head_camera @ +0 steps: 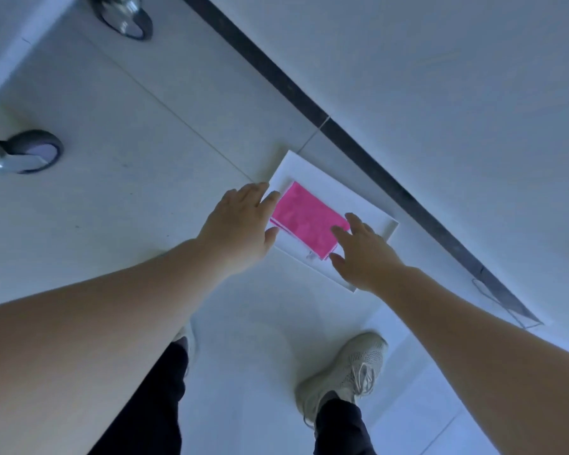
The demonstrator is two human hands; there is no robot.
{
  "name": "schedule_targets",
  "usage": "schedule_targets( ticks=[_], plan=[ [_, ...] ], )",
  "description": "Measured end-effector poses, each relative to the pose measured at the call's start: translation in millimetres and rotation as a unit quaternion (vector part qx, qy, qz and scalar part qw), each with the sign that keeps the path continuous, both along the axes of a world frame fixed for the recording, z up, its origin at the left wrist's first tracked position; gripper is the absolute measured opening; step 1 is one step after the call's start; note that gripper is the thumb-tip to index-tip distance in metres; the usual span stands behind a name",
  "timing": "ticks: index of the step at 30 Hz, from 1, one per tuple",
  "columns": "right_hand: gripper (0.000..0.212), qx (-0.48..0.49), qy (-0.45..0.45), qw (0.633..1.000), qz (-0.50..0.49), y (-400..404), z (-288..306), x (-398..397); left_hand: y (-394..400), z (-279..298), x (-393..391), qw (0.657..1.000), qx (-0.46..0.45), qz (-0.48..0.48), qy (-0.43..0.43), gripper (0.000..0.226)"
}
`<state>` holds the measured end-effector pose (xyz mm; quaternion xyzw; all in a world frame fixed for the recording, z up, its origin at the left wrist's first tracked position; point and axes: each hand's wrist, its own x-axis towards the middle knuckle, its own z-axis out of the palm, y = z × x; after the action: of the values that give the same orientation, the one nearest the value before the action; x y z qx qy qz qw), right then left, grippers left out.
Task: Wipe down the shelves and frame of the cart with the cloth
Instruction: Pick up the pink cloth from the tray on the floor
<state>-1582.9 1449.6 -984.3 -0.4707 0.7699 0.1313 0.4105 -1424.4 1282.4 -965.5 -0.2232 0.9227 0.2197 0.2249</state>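
A folded pink cloth (304,218) lies flat in a shallow white tray (372,205) on the tiled floor, close to the wall. My left hand (240,224) hovers at the cloth's left end with its fingers spread and fairly straight. My right hand (362,254) reaches over the cloth's right end, fingers extended, the fingertips at or just above the cloth's edge. Neither hand grips anything. Of the cart, only two grey castor wheels show: one (37,152) at the far left and one (125,18) at the top left.
A dark skirting strip (375,165) runs diagonally along the white wall behind the tray. My two feet in pale sneakers (345,369) and dark trousers stand on the floor below the tray. Open floor tiles lie between the tray and the cart wheels.
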Motion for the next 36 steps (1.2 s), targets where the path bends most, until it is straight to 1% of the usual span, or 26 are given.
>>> schedule_targets(
  ticks=[2,3,8,10,12,14,16,19,22,24,25,28,32,34,36],
  plan=[
    [0.042,0.030,0.003,0.999,-0.020,0.0,-51.5,0.7,3.3,-40.9,-1.3,1.000,0.007,-0.012,-0.009,0.060],
    [0.042,0.045,0.003,0.999,-0.029,-0.7,-67.3,-1.0,4.3,-51.7,-1.8,1.000,0.007,-0.020,-0.011,0.060],
    [0.046,0.125,0.009,0.989,-0.074,2.2,-127.4,-12.1,5.3,-90.5,-3.9,0.999,0.005,-0.038,0.000,0.060],
    [0.047,0.144,0.005,0.987,-0.066,4.1,-141.8,-14.7,4.9,-98.5,-4.6,0.999,0.009,-0.037,0.005,0.060],
    [0.044,0.141,0.013,0.988,-0.057,2.5,-147.1,-17.1,2.5,-101.5,-4.1,0.999,0.008,-0.041,0.010,0.059],
    [0.035,0.125,0.030,0.989,-0.069,-1.5,-144.5,-18.3,0.4,-101.4,-2.0,0.999,0.005,-0.041,0.009,0.060],
    [0.026,0.104,0.042,0.991,-0.071,-5.5,-136.6,-17.3,-1.7,-98.4,0.2,0.999,0.004,-0.039,0.010,0.059],
    [0.021,0.050,0.038,0.994,-0.084,-11.8,-113.7,-14.6,-6.5,-83.7,-0.4,0.999,0.007,-0.041,0.018,0.058],
    [0.020,0.013,0.010,0.994,-0.104,-24.2,-76.1,-11.2,-14.3,-56.7,-4.6,0.999,0.012,-0.039,0.023,0.058],
    [0.031,-0.019,-0.010,0.996,-0.084,-37.9,-39.9,-10.2,-22.1,-32.0,-8.5,0.999,0.012,-0.033,0.026,0.057],
    [0.032,-0.037,-0.016,0.996,-0.075,-46.3,-17.2,-9.8,-27.5,-17.6,-11.1,0.999,0.008,-0.036,0.027,0.057],
    [0.021,-0.095,-0.026,0.993,-0.057,-72.2,58.1,-11.6,-48.6,33.7,-18.0,0.997,0.000,-0.039,0.065,0.051],
    [0.018,-0.158,-0.020,0.986,-0.047,-108.8,181.4,-19.5,-78.7,128.5,-25.6,0.992,0.003,-0.049,0.117,0.035],
    [0.015,-0.177,-0.005,0.984,-0.034,-128.8,256.7,-22.2,-95.3,188.3,-30.2,0.989,0.005,-0.049,0.140,0.036],
    [0.014,-0.204,0.010,0.979,-0.024,-148.9,337.0,-21.1,-115.7,255.1,-32.1,0.985,0.006,-0.038,0.166,0.043]
  ],
)
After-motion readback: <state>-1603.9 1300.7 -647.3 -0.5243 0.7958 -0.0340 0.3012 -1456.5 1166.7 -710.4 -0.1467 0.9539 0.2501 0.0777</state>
